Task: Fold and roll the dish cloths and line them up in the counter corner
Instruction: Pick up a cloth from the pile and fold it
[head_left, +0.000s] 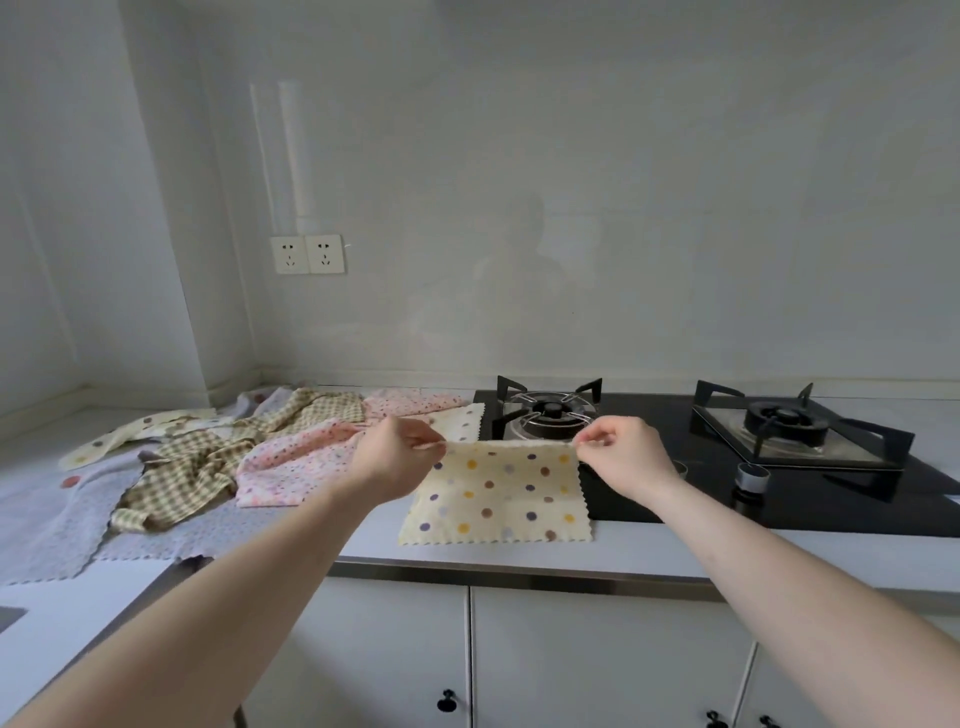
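The grey counter (649, 551) carries everything; the black glass hob (727, 467) is the landmark. Left of the hob, reaching toward the wall corner, lies a heap of loose cloths (218, 457): grey, green gingham, pink dotted, all soft and rumpled, none rolled yet. Just at the hob's front-left corner, overlapping its edge, lies the cream dotted cloth (498, 499), thin, roughly square, with zigzag-cut edges. Its far edge runs left to right, lifted between both hands. The left hand (400, 457) pinches the far-left corner, the right hand (623, 457) the far-right, equally near. Folding likely means drawing that edge toward the near hem.
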